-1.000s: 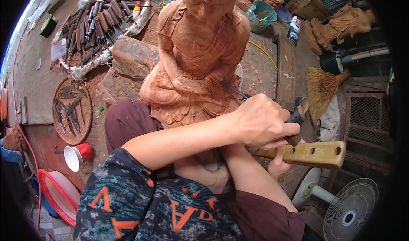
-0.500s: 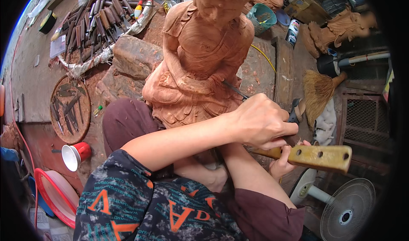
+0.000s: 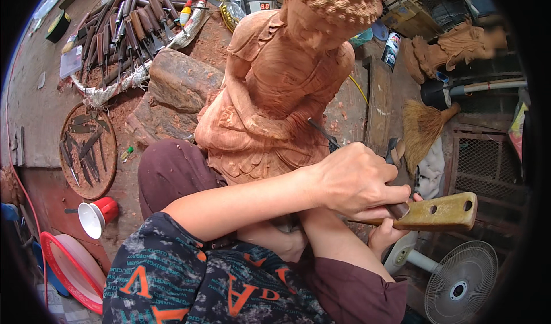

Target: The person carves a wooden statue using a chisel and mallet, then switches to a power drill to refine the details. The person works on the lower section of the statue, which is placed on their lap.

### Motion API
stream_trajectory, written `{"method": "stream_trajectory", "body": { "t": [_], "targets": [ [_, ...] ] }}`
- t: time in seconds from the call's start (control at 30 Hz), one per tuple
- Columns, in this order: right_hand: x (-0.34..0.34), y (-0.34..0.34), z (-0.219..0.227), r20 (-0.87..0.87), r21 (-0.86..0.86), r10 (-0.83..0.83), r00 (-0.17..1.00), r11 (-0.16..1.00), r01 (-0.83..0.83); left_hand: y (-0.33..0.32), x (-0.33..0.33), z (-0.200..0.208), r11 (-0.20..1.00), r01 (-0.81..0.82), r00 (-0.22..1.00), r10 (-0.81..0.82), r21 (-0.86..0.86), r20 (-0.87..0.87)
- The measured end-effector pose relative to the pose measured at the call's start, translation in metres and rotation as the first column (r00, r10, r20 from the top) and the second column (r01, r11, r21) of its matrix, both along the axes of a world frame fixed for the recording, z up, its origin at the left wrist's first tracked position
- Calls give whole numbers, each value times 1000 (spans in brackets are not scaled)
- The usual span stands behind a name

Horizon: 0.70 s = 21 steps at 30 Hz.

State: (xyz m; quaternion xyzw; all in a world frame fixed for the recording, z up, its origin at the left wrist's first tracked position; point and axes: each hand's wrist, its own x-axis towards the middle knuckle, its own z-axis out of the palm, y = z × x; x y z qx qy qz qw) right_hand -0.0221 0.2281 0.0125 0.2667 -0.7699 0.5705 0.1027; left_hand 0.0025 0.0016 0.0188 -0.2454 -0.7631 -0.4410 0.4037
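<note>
A reddish-brown carved wooden statue (image 3: 272,89), seated with crossed hands, stands in front of me. My left hand (image 3: 359,183) is closed round a chisel (image 3: 322,132), its thin dark blade pointing at the statue's lap on the right side. The chisel's brown handle end sticks out below that fist, against or just over a flat yellow-brown wooden mallet with holes (image 3: 442,212). My right hand (image 3: 387,232) grips the mallet from underneath, with thumb and fingertips visible; its forearm is hidden. My left forearm crosses above my bare lower leg.
At the upper left, many wood-handled chisels (image 3: 135,31) lie by a white wrapped rim. A round tray (image 3: 64,152) carries small blades. Nearby are a red-and-white cup (image 3: 97,215) and a red-rimmed basin (image 3: 57,266). A fan (image 3: 462,284), broom (image 3: 427,126) and smaller carving (image 3: 445,51) occupy the right.
The statue appears lower and farther right, tilted more. The chisel's handle end has come down over the mallet. My left fist has shifted slightly downward; both hands keep their grips.
</note>
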Motion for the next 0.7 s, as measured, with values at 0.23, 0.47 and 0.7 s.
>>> {"method": "stream_trajectory", "body": {
  "t": [0.23,0.47,0.7],
  "targets": [
    [5,-19,33,-111,96,-172,979,979,183,-8,1,5,989,-84,996,86,121,-16],
    [10,-29,57,-292,257,-131,947,944,209,-19,4,12,941,-67,992,100,333,-82],
    [9,-22,59,-418,347,-149,896,885,309,-21,4,11,932,-40,992,79,361,-94]
  ]
}}
